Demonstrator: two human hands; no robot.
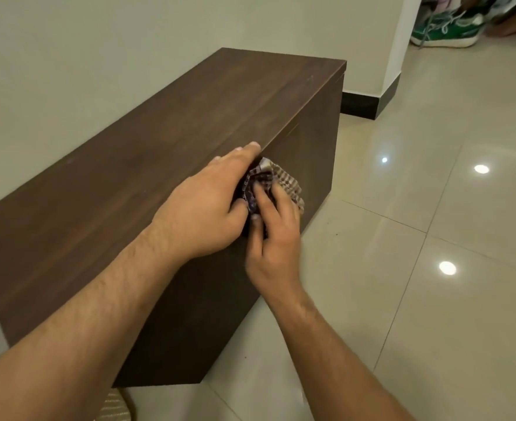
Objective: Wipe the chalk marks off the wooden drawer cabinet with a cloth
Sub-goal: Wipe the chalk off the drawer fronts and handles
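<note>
Green sneaker (446, 28) far right; glossy tiled floor (433, 208); woven mat (114, 405).

The cabinet (159, 141) stands against the wall (68, 56), cloth (287, 180) on its front face.
</note>
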